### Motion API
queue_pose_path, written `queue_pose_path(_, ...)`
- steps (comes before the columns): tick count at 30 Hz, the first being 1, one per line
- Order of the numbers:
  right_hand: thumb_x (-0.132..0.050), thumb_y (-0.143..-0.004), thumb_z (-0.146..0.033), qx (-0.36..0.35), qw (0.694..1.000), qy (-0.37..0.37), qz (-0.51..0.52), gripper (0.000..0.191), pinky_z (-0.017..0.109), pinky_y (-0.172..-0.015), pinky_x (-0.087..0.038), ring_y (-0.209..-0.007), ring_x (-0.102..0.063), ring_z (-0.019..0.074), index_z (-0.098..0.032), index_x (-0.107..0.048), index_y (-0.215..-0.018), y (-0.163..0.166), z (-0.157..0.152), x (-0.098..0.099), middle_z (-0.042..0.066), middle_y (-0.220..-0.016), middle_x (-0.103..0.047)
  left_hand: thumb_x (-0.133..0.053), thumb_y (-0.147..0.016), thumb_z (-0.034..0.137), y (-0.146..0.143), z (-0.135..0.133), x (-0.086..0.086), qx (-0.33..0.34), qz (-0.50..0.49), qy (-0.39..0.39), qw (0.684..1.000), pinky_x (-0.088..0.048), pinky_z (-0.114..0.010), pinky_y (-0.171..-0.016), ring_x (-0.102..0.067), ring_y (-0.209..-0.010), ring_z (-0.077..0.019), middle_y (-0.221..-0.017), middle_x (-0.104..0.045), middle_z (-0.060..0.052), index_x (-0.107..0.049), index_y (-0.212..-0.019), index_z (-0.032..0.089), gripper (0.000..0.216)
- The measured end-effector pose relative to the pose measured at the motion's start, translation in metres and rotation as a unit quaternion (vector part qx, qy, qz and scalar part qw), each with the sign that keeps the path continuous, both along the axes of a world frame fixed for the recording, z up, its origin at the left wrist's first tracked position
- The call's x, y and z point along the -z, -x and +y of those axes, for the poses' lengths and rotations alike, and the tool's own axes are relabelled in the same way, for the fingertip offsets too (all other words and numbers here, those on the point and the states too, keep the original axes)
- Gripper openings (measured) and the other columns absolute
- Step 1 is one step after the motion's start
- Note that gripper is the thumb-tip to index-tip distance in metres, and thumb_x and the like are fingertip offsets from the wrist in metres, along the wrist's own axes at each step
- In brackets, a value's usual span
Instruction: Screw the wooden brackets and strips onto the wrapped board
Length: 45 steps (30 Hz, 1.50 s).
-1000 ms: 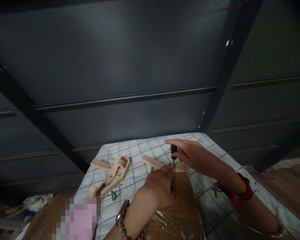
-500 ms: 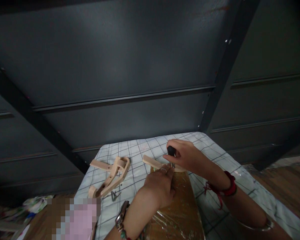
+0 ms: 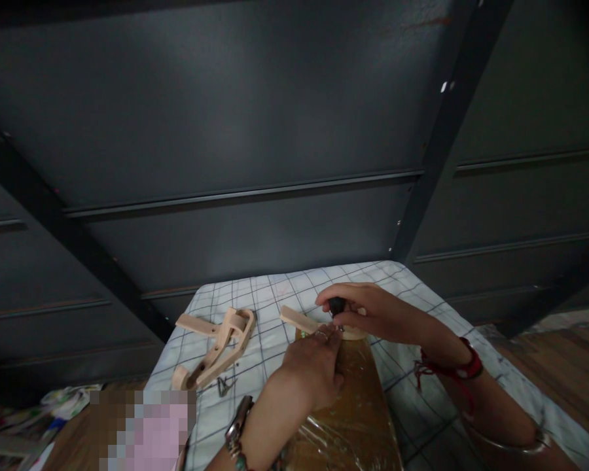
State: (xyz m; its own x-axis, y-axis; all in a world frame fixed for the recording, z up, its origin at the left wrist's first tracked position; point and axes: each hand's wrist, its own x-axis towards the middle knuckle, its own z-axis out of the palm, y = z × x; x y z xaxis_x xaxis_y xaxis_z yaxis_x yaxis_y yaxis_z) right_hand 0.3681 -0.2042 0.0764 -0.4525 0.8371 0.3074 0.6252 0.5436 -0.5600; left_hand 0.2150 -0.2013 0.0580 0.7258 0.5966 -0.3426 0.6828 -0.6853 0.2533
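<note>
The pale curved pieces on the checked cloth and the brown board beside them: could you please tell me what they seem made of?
The pale curved pieces look like bare light wood: matt, beige, sawn to shape. The brown board seems wood or fibreboard under clear plastic film, given its glossy wrinkles.

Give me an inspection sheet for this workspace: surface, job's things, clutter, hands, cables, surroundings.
Surface: checked cloth spread over a table.
Job's things: brown wrapped board lies toward the person; pale wooden piece at its far end; black-handled screwdriver stands over that end.
Clutter: spare wooden parts left of the board; small dark metal bits beside them.
Hands: right hand closed on the screwdriver's handle; left hand rests on the board, fingertips at the tool's tip, grip unclear.
Cables: nothing seen.
Surroundings: dark panels behind; wooden floor at right; papers on the floor at left.
</note>
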Motion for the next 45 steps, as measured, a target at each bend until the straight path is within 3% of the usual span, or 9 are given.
queue_pose_path(4,-0.049,-0.075,-0.010,0.015,1.000,-0.013,-0.003,0.031,0.022,-0.063,-0.042,-0.072,-0.056,0.0117,-0.019,-0.052,-0.105,-0.004,0.000,-0.001,0.002,-0.087,-0.063,-0.048,-0.075,0.027,0.000,0.000,0.000,-0.002,0.004,0.003,1.000,-0.028,-0.037,-0.101,-0.027,-0.126,-0.0257,-0.141,-0.022,-0.013,-0.022,-0.134,0.008,0.067)
queue_pose_path(8,-0.062,-0.068,-0.020,0.096,0.992,-0.076,-0.036,0.021,0.021,-0.050,-0.036,-0.050,-0.046,0.0082,-0.019,-0.054,-0.087,0.003,0.005,0.004,-0.005,-0.062,-0.054,-0.048,-0.075,0.026,0.000,0.000,-0.001,0.000,-0.002,0.005,1.000,-0.028,-0.037,-0.101,-0.027,-0.126,-0.0258,-0.140,-0.024,-0.014,-0.023,-0.134,0.006,0.066)
queue_pose_path(15,-0.059,-0.068,-0.024,0.186,0.974,-0.127,-0.037,0.018,0.026,-0.055,-0.030,-0.057,-0.039,0.0117,-0.019,-0.042,-0.063,0.016,0.011,0.017,-0.002,-0.062,-0.045,-0.050,-0.075,0.027,-0.001,0.000,0.000,0.000,0.003,0.009,1.000,-0.027,-0.038,-0.102,-0.026,-0.126,-0.0262,-0.140,-0.024,-0.015,-0.023,-0.133,0.005,0.068)
queue_pose_path(18,-0.058,-0.067,-0.021,0.177,0.977,-0.113,-0.023,0.014,0.025,-0.056,-0.032,-0.057,-0.040,0.0109,-0.019,-0.044,-0.066,0.017,0.011,0.016,-0.001,-0.067,-0.049,-0.049,-0.075,0.027,-0.001,0.000,0.000,0.004,0.003,0.007,1.000,-0.026,-0.037,-0.103,-0.024,-0.127,-0.0256,-0.140,-0.024,-0.015,-0.024,-0.133,0.004,0.067)
queue_pose_path(22,-0.060,-0.069,-0.022,0.140,0.988,-0.071,-0.006,0.022,0.021,-0.053,-0.036,-0.052,-0.044,0.0081,-0.019,-0.051,-0.088,0.018,0.009,0.012,-0.003,-0.072,-0.057,-0.049,-0.075,0.028,-0.001,0.000,0.000,-0.003,0.005,0.004,1.000,-0.031,-0.038,-0.100,-0.030,-0.124,-0.0275,-0.139,-0.027,-0.015,-0.027,-0.132,0.007,0.065)
queue_pose_path(28,-0.055,-0.074,-0.023,0.027,0.999,0.037,0.015,0.031,0.021,-0.054,-0.038,-0.057,-0.050,0.0093,-0.021,-0.049,-0.105,0.008,0.004,0.006,-0.003,-0.072,-0.059,-0.047,-0.074,0.028,0.000,0.000,0.000,-0.002,-0.006,-0.004,1.000,-0.039,-0.042,-0.092,-0.040,-0.116,-0.0310,-0.134,-0.036,-0.016,-0.029,-0.131,0.009,0.063)
queue_pose_path(32,-0.044,-0.081,-0.019,-0.025,0.998,0.051,-0.005,0.029,0.023,-0.060,-0.039,-0.069,-0.052,0.0111,-0.017,-0.044,-0.110,-0.001,-0.001,0.000,0.003,-0.087,-0.059,-0.047,-0.074,0.027,0.000,-0.001,0.000,0.001,-0.004,-0.001,1.000,-0.034,-0.040,-0.097,-0.032,-0.122,-0.0288,-0.139,-0.027,-0.016,-0.026,-0.132,0.007,0.065)
queue_pose_path(38,-0.051,-0.076,-0.016,0.062,0.997,-0.018,-0.044,0.030,0.022,-0.051,-0.033,-0.052,-0.044,0.0097,-0.019,-0.049,-0.105,0.005,0.001,0.002,-0.005,-0.060,-0.051,-0.048,-0.074,0.027,0.000,0.000,0.000,-0.001,-0.002,0.006,1.000,-0.034,-0.041,-0.096,-0.035,-0.121,-0.0291,-0.139,-0.026,-0.015,-0.025,-0.133,0.009,0.065)
queue_pose_path(45,-0.053,-0.072,-0.028,0.151,0.981,-0.101,-0.067,0.010,0.025,-0.054,-0.032,-0.058,-0.045,0.0122,-0.019,-0.050,-0.076,0.019,0.007,0.016,-0.001,-0.068,-0.052,-0.049,-0.073,0.027,-0.001,-0.001,-0.003,-0.011,0.004,-0.002,1.000,-0.040,-0.043,-0.089,-0.044,-0.112,-0.0320,-0.130,-0.041,-0.016,-0.031,-0.131,0.011,0.062)
